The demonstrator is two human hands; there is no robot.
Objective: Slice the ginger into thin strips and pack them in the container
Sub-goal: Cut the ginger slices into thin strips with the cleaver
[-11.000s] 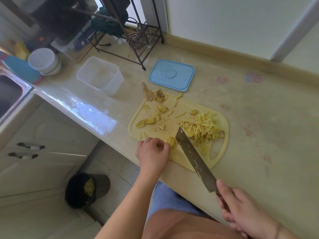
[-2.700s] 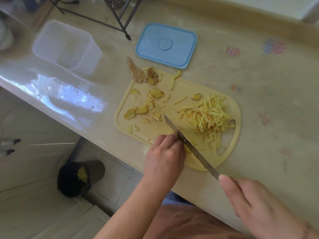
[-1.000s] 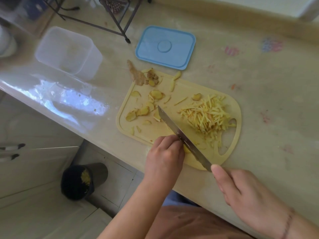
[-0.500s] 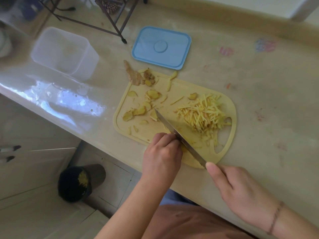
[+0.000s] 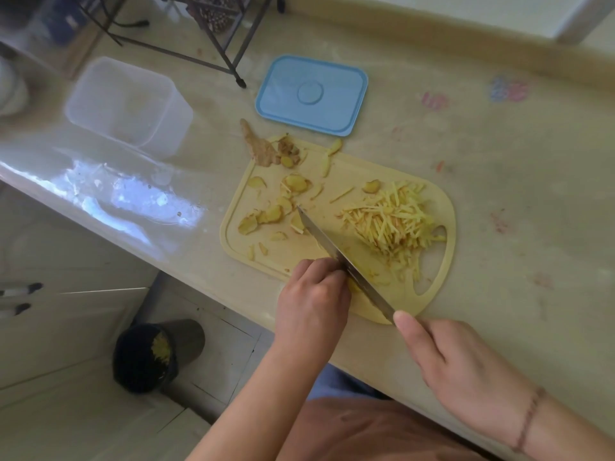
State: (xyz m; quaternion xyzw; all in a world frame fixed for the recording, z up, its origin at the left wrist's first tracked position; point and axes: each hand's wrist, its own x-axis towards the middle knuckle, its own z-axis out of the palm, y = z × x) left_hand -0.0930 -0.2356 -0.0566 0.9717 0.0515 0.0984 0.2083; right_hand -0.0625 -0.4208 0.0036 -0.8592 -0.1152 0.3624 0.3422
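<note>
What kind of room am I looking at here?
Most likely a home kitchen. A person is slicing ginger with a knife on a yellow cutting board laid on a glossy countertop; cabinet doors sit below it, and a small bin stands on the tiled floor.

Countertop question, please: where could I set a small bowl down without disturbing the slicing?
The countertop right of the cutting board and blue lid is bare. A narrower strip lies between the clear container and the board. The board is crowded with ginger strips, slices, the knife and both hands.
</note>
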